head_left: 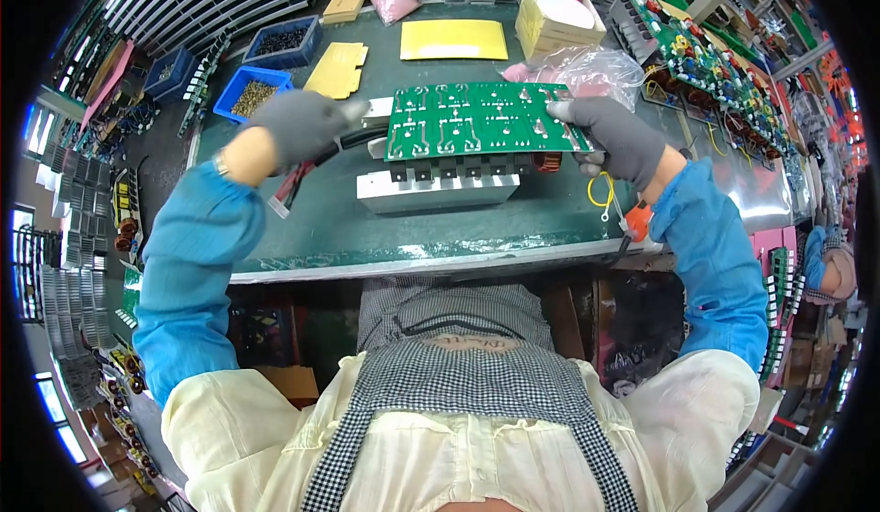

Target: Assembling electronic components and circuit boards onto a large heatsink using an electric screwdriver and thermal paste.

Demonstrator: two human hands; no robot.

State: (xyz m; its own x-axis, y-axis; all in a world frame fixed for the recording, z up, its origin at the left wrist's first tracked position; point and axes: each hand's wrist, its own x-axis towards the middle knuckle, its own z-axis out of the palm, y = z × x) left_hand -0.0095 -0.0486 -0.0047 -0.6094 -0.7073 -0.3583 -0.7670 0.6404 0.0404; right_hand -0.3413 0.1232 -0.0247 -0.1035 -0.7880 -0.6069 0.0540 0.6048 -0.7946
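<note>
A green circuit board [481,125] sits tilted toward me, its solder side up. Below its near edge are black components and a silver heat sink [440,193]. My gloved right hand [623,138] grips the board's right edge, thumb on top and fingers underneath. Just off the left edge, my gloved left hand [302,127] is closed, with fingertips near a pale block. Whatever it may hold is hidden. Black cables [364,137] run from the board toward this hand, and red and black wires with a white connector [279,206] hang below it.
Blue bins of small parts [252,92] stand at the back left. Yellow sheets [454,40], a white box [559,19] and a clear plastic bag [596,74] lie beyond the board. Populated boards [701,67] occupy the right. A yellow wire loop [600,191] hangs near my right hand.
</note>
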